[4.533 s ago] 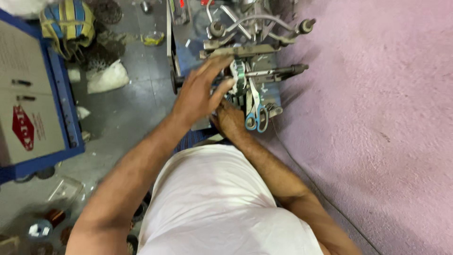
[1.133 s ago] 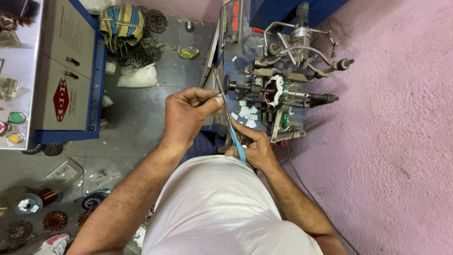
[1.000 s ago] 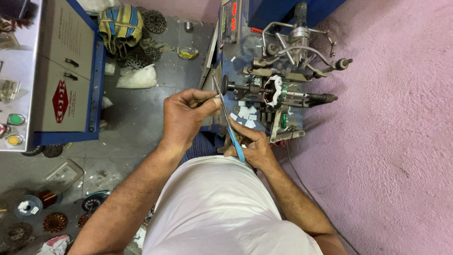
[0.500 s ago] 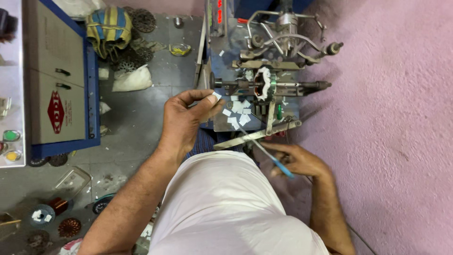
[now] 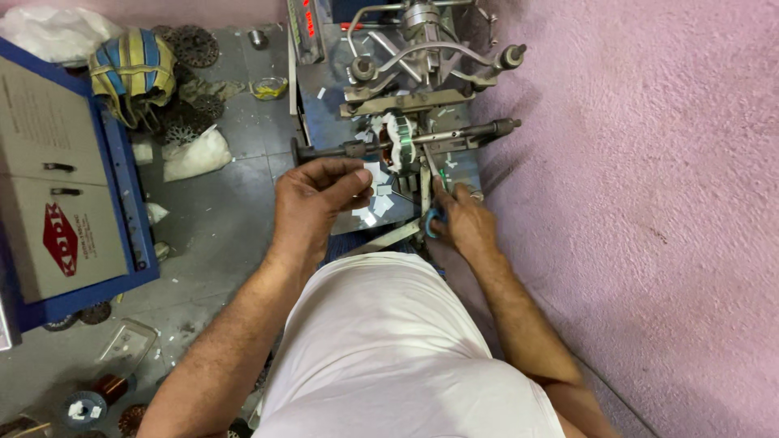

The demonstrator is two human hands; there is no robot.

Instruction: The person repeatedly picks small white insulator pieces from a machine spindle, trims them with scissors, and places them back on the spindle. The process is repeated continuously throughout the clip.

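Your left hand: grip pinched on white paper slip, just below steel shaft. Right hand: grip closed around blue-handled scissors beside white-wound core. Keep slip flat, blades clear of windings.

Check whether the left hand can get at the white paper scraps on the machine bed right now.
Probably yes: the left hand hovers right beside the white paper scraps, nothing lying between them; the right hand sits off to the other side.

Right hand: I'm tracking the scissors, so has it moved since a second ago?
Yes. The right hand, with blue-handled scissors, shifted from left of the upright bracket to its right side.
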